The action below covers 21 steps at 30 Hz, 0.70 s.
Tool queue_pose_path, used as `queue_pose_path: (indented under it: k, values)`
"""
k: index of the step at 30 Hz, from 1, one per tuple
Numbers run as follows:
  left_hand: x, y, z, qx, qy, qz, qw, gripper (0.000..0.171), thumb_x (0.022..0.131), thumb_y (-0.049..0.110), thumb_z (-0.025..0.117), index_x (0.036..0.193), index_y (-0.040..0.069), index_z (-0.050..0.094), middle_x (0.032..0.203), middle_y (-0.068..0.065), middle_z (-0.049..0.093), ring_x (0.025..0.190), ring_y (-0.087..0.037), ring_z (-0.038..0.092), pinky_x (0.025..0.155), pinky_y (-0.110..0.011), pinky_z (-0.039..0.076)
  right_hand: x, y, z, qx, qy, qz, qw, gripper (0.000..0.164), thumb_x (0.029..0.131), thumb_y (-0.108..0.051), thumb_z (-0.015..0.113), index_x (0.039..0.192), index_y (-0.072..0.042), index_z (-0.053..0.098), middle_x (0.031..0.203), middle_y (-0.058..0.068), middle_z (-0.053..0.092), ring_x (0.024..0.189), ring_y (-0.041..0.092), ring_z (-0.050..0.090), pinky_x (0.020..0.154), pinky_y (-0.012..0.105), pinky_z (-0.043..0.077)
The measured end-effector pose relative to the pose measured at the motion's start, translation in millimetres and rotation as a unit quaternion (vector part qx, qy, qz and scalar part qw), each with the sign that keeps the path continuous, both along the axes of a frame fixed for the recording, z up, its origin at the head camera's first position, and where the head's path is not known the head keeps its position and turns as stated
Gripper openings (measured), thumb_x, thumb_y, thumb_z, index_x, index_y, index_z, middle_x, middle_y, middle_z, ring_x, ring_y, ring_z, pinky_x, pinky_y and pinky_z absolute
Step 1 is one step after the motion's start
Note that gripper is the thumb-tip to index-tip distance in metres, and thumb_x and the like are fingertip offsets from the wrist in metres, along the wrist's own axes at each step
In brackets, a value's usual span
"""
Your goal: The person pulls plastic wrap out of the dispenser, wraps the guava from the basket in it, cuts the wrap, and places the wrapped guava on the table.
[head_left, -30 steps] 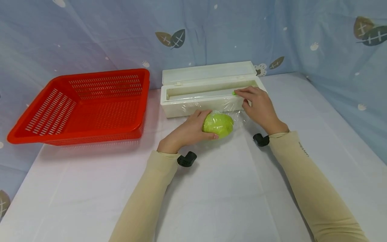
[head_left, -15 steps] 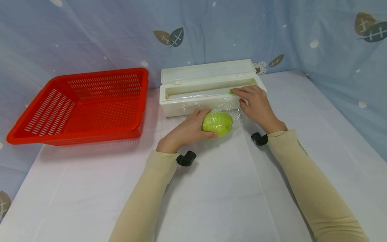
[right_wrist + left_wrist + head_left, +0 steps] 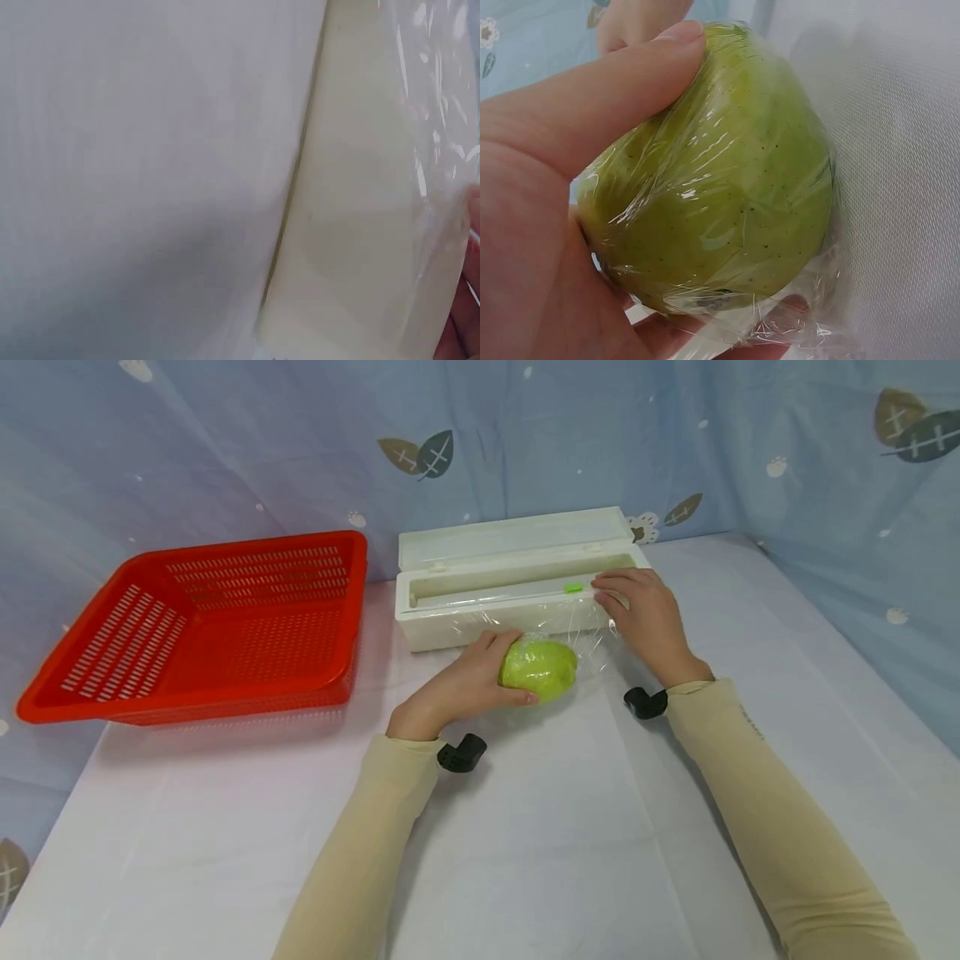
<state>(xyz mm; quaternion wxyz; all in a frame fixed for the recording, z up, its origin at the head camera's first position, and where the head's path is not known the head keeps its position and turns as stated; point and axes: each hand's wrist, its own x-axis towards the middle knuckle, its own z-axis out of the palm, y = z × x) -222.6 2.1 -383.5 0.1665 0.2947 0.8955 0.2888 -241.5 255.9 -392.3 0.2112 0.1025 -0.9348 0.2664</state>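
Observation:
My left hand [image 3: 465,681] grips a green pear [image 3: 542,670] at its left side, thumb below and fingers above in the head view. Small dark specks and shiny cling film [image 3: 697,187] over the pear [image 3: 742,202] show in the left wrist view. The film stretches from the pear to a long white cling film dispenser box [image 3: 480,627], its lid standing open at the back. Near the box's right end, my right hand [image 3: 648,618] pinches the film's edge. A bright green slide cutter [image 3: 573,587] sits on the front rim, just left of my right fingertips.
A red slotted plastic basket [image 3: 247,689] stands to the left of the box on the white-covered table [image 3: 540,843]. Behind them hangs a blue patterned cloth [image 3: 300,443]. Black wrist cameras [image 3: 462,753] sit by both wrists.
My right hand first moved slightly left along the rim with the cutter, then left it and shifted right to the film's edge. My left hand keeps its grip on the pear.

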Motion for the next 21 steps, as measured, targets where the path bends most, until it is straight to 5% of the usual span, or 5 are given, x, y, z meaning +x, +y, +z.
queue_pose_path:
  k: [12,21]
  values:
    - [-1.9,1.2,-1.5,-0.001,0.006,0.0,1.0,0.086,0.071,0.043,0.071,0.138,0.015,0.025,0.13,-0.006,0.031,0.11,-0.017,0.037,0.092,-0.035,0.035,-2.9,6.8,2.2,-0.036,-0.011,-0.043,0.998,0.017,0.086,-0.016,0.06,0.098,-0.005,0.064,0.098,0.009,0.063,0.097,0.026,0.051,0.082,0.041,0.035]
    - [-2.8,-0.4,-2.6,0.0,-0.002,0.001,1.0,0.087,0.071,0.044,0.071,0.139,0.015,0.024,0.129,-0.006,0.032,0.11,-0.017,0.038,0.092,-0.035,0.035,-1.7,13.0,10.6,-0.006,-0.075,-0.033,0.997,0.022,0.09,-0.016,0.05,0.097,0.002,0.059,0.114,0.012,0.055,0.109,0.03,0.042,0.089,0.044,0.032]
